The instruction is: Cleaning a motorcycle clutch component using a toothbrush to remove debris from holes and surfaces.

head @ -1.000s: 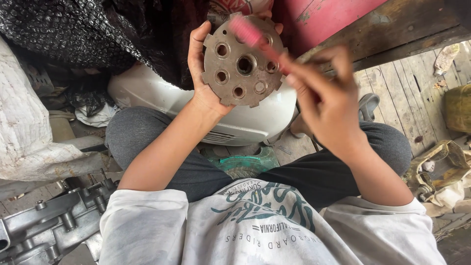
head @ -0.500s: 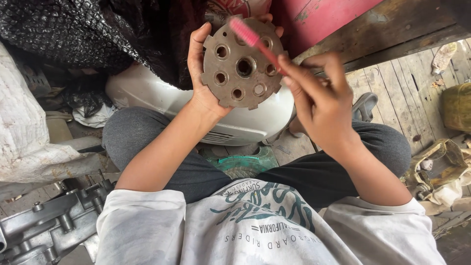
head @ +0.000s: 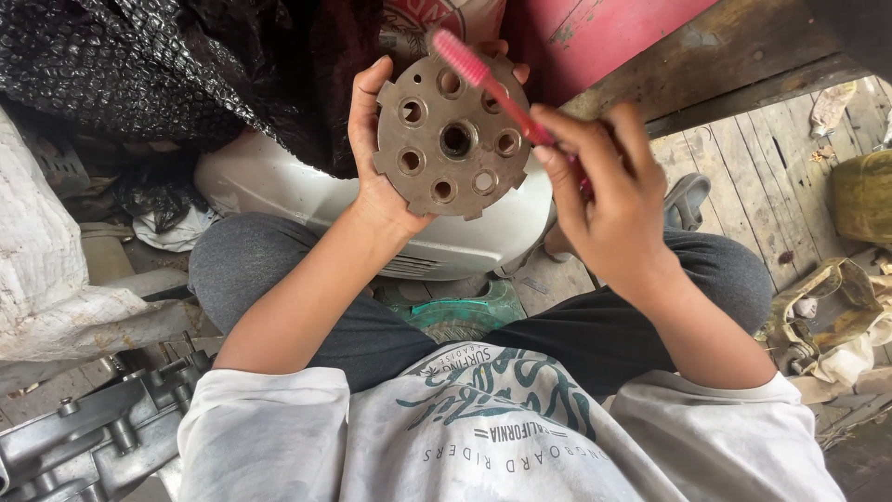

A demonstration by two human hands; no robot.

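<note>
Nearest the camera: a grey-white printed shirt [head: 502, 437] and dark trousers [head: 390, 325] of a seated person with knees spread. At the lower left corner of the view lies a grey cast-metal engine casing [head: 84, 446] with bolts. Between the knees, on the plank floor [head: 743, 177], sits a green object [head: 465, 316], partly hidden by the legs.

The left hand [head: 376, 167] is clamped on a round, rusty-brown metal disc [head: 452, 135] with a central bore and a ring of smaller holes; the thumb lies along its left edge and fingertips show over its upper right edge. The disc is held upright, face toward the camera, above the lap.

The right hand [head: 609, 200] is closed around the handle of a pink toothbrush [head: 483, 79]; its bristle head rests against the disc's upper face, the shaft crossing the upper right holes.

Behind the disc: a white rounded plastic shell [head: 279, 186], largely blocked by disc and wrist. At right, a grey sandal [head: 686, 200] and crumpled yellowish rags [head: 836, 307]. At far left, a white sack [head: 46, 270]; farther, black bubble wrap [head: 186, 65], a red panel [head: 604, 33] and a wooden beam [head: 734, 56].
</note>
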